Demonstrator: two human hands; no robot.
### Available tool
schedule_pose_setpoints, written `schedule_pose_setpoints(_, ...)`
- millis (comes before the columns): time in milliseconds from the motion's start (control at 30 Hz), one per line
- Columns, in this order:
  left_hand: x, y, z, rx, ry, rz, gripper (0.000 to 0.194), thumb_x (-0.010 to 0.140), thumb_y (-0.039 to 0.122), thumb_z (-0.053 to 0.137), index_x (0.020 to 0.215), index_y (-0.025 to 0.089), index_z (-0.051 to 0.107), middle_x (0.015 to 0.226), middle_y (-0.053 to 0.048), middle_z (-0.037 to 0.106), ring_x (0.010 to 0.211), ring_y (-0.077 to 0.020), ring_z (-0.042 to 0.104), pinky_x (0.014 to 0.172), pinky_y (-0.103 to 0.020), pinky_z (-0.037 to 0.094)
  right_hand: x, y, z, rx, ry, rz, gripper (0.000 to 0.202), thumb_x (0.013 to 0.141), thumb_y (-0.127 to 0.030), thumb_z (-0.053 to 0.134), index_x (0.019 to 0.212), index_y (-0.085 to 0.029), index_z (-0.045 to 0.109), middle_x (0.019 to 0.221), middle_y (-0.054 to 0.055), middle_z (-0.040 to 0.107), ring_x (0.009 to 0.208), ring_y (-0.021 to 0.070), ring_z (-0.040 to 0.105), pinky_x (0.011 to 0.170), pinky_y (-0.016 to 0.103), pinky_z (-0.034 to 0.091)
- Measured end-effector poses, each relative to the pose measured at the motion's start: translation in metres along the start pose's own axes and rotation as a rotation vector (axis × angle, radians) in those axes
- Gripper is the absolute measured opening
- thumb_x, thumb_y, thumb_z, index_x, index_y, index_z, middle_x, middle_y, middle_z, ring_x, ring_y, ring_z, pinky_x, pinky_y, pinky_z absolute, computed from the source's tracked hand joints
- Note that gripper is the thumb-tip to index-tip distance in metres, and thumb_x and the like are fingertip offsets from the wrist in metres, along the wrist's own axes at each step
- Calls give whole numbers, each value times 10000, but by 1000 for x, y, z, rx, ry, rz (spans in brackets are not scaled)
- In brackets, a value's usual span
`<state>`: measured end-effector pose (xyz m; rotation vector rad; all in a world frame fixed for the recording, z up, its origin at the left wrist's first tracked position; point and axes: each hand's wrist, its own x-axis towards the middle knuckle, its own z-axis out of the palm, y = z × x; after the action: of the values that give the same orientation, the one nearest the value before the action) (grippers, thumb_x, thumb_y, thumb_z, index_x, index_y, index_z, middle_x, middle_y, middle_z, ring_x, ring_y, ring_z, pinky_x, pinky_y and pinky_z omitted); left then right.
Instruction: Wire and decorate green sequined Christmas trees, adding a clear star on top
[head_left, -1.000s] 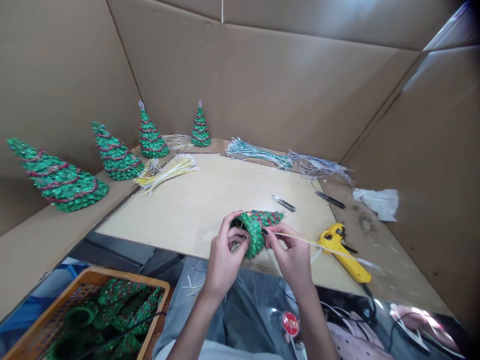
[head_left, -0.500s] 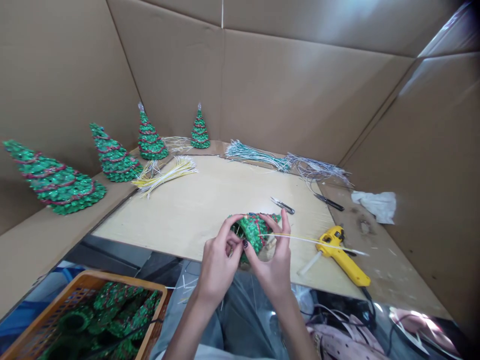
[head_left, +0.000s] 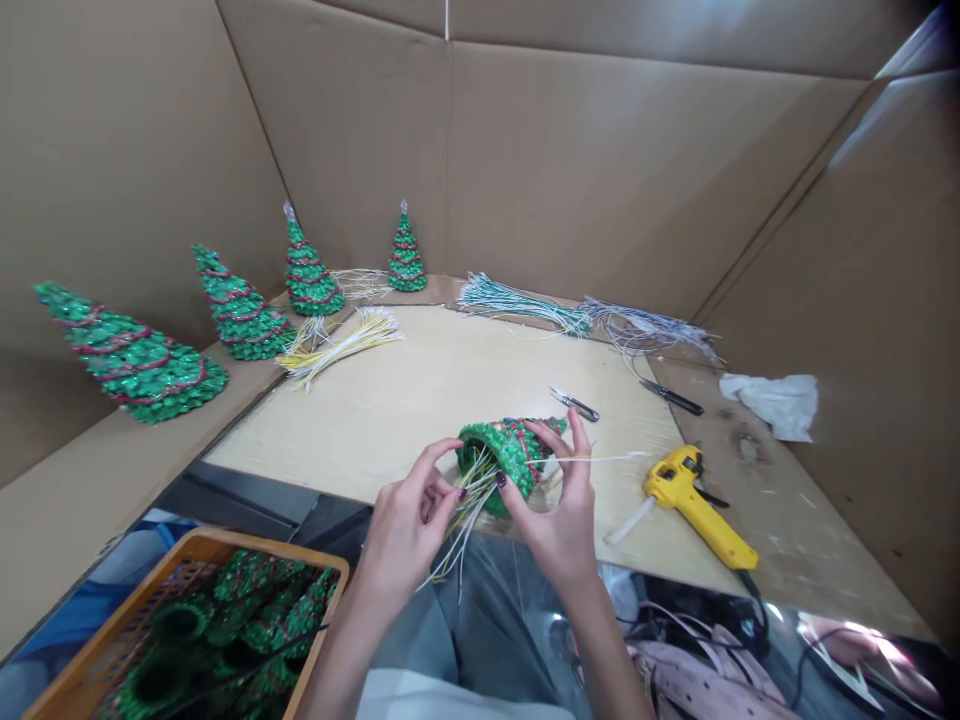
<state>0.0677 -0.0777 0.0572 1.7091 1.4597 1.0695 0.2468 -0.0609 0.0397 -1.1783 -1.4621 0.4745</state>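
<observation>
A small green Christmas tree [head_left: 517, 450] with red garland lies on its side over the table's near edge, its hollow base facing left. My right hand [head_left: 561, 500] grips its body, thumb near the rim and fingers over the far side. Thin white and yellow wires [head_left: 472, 505] hang out of the opening. My left hand [head_left: 412, 520] is pinched on some of these wires just left of the base. One pale wire [head_left: 600, 458] sticks out of the tree's side to the right, passing my right fingers.
A yellow glue gun [head_left: 701, 508] lies at right, beyond it a white cloth [head_left: 776, 402]. Thread snips [head_left: 576, 404] and another black-handled pair [head_left: 671, 395] lie behind the tree. Wire bundles [head_left: 525, 303] and finished-looking trees [head_left: 311, 270] line the back and left. An orange basket [head_left: 247, 541] holds more trees.
My left hand has moved left and down from the base opening, drawing wires out. The wire on the tree's right side now sticks out much less. The view has shifted slightly.
</observation>
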Motion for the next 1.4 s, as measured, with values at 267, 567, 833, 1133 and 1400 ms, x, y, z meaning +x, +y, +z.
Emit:
schedule_pose_setpoints(267,-19,-10,-27,36,-44,-25,272,964,293,539,1223,260,614,790,34,674,715,-138,651,689,-233,484,0,3,1,51,-10,-8,819,824,-210,695,1542,-196,301,1365,141,611,1318,274,549,1150,510,404)
schedule_pose_setpoints(567,-12,14,-7,385,-24,-5,194,944,243,517,1001,263,701,988,-4,734,907,-224,681,782,-333,448,1,7,4,35,-12,-39,797,824,-221,693,1529,-188,323,1378,149,593,1330,272,535,1141,509,419)
schedule_pose_setpoints(833,-1,19,2,436,-121,-5,149,962,239,546,865,229,658,844,12,704,785,-197,653,703,-298,395,2,7,4,36,-15,-49,771,823,-233,701,1507,-204,345,1365,136,596,1309,271,542,1137,515,420)
schedule_pose_setpoints(1133,-11,-9,-17,381,-109,94,263,1004,311,470,781,218,574,729,26,632,650,-145,590,651,-258,380,5,5,-1,16,-24,-17,772,804,-248,717,1486,-206,358,1359,140,606,1316,285,547,1144,520,420)
schedule_pose_setpoints(1400,-28,-21,-32,402,-219,-35,272,988,390,458,836,241,626,761,16,675,680,-172,627,662,-271,410,10,10,-6,24,-15,-22,717,796,-213,705,1445,-230,400,1365,132,598,1289,280,564,1146,528,417)
